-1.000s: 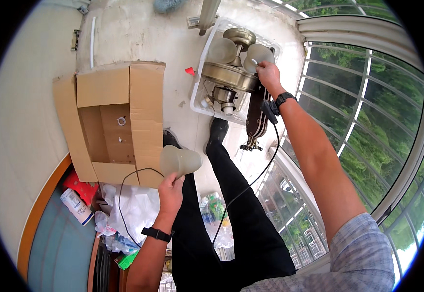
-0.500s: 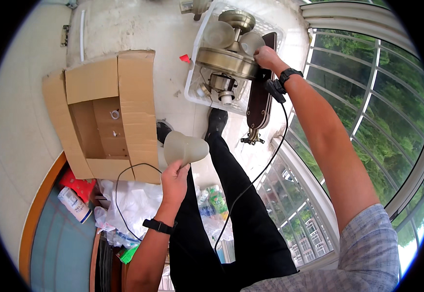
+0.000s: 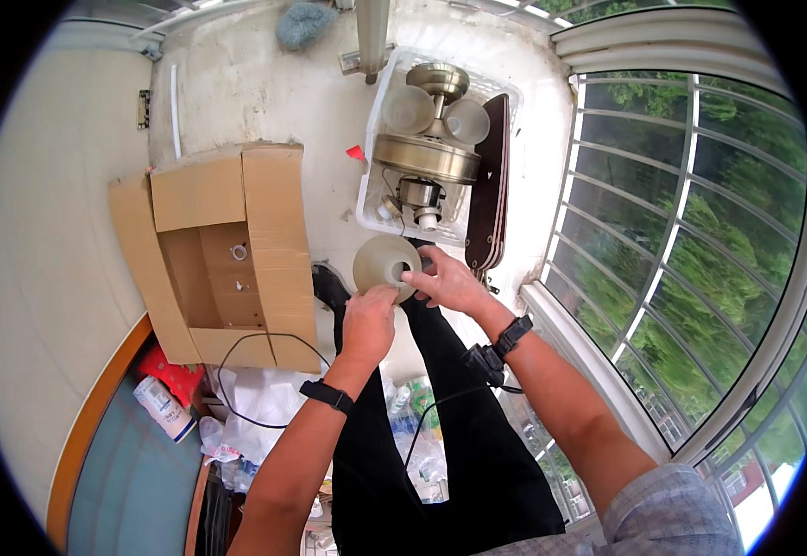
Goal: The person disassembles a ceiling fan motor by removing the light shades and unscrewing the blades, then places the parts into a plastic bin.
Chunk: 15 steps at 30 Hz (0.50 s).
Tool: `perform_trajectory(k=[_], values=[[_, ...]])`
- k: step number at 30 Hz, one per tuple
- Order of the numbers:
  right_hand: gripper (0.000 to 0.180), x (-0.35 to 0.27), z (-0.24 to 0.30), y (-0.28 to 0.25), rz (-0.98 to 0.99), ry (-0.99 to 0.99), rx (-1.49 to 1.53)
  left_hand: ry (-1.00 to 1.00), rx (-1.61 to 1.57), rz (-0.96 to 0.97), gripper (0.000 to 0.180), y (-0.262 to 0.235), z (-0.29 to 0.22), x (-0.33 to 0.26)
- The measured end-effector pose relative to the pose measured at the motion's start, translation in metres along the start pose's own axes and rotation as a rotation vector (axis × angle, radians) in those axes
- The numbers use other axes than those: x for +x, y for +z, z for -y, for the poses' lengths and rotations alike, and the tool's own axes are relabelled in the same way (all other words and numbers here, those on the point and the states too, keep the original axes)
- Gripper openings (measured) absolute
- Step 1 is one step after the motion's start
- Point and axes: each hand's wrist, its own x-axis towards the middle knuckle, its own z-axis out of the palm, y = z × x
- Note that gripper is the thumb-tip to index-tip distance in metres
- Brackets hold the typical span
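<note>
A frosted glass lampshade (image 3: 376, 264) is held over the gap between my legs, its narrow collar hole toward me. My left hand (image 3: 369, 322) grips its near-left edge. Thumb and fingertips of my right hand (image 3: 448, 283) pinch the collar on the other side. Just beyond lies a brass ceiling fan body (image 3: 427, 159) in a white plastic crate (image 3: 364, 199). Two more frosted shades (image 3: 409, 109) are by its rod. Dark brown fan blades (image 3: 489, 190) lean in a stack along the crate's right side.
An open cardboard box (image 3: 278, 250) stands left, with a small white ring (image 3: 239, 252) inside. White plastic bags (image 3: 260, 394) lie below it. A black cable (image 3: 441, 401) crosses my legs. Barred windows (image 3: 672, 213) line the right. A red scrap (image 3: 355, 153) lies beside the crate.
My right hand has left the crate and come back to the lampshade. The shade has turned so its collar hole faces me. The view has tilted, showing more of the far floor.
</note>
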Motion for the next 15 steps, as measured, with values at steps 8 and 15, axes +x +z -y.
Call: perform_trajectory(k=[8, 15], values=[[0.055, -0.006, 0.011, -0.022, -0.088, 0.065, 0.072, 0.129, 0.234, 0.184, 0.017, -0.018, -0.015, 0.032], [0.027, 0.013, 0.026, -0.070, -0.339, -0.178, -0.019, 0.334, 0.229, 0.074, 0.030, -0.022, -0.065, 0.072]])
